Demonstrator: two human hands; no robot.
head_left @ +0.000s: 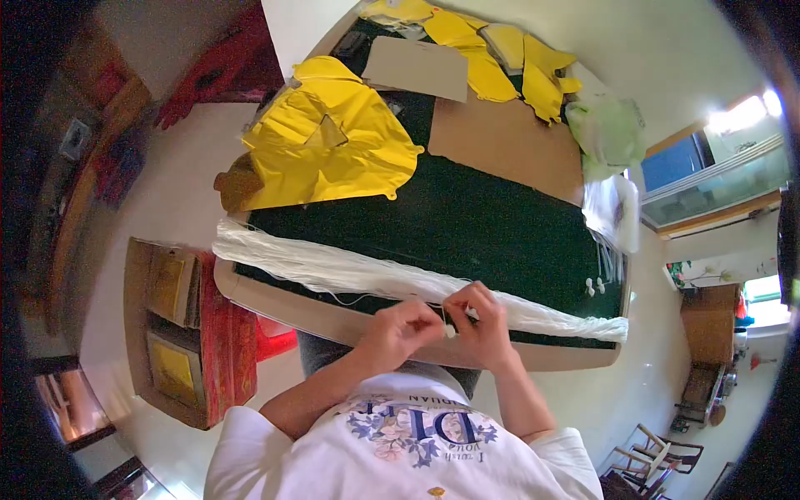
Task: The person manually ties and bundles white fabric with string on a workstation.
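A long bundle of white string lies across the dark green table top, along the near edge. Just in front of its middle, my left hand is closed in a pinch at a thin white string. My right hand pinches the same spot from the other side, fingertips close to the left ones. Between the hands hangs a small white piece, its exact shape too small to tell. Similar small white pieces lie at the table's right side, beside hanging white strings.
Yellow sheets lie at the table's left, with more yellow pieces at the back. Brown cardboard and a pale green plastic bag are at the far right. An open cardboard box stands on the floor to the left.
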